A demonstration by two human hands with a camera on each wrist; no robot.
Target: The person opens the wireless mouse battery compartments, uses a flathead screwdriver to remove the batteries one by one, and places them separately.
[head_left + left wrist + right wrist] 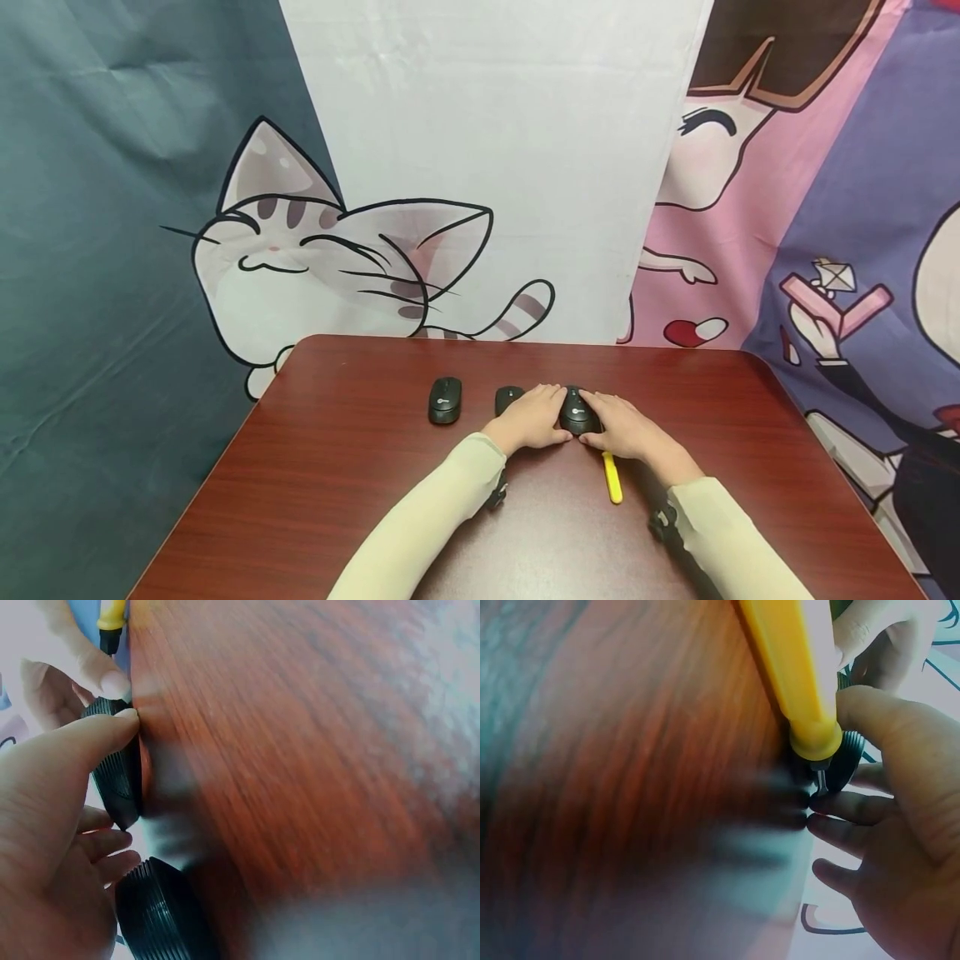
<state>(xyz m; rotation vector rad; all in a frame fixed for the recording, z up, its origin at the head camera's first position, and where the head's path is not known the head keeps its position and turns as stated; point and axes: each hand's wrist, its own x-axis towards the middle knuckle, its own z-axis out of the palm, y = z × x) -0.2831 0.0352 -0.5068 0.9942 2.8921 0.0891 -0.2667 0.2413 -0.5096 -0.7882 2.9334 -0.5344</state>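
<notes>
Between my two hands sits a black computer mouse on the table. My left hand holds its left side, thumb at the near end and fingers toward the far end. From the right, my right hand holds the same mouse, its thumb also at the near end. In the left wrist view both thumbs meet at the ribbed end of this mouse. A second black mouse is partly hidden behind my left hand. Under my right hand lies a screwdriver with a yellow handle; its shaft shows in the right wrist view.
A third black mouse lies farther left, apart from the others. The reddish-brown wooden table ends at a far edge against a cartoon-printed cloth backdrop. Dark wrist devices sit under both sleeves.
</notes>
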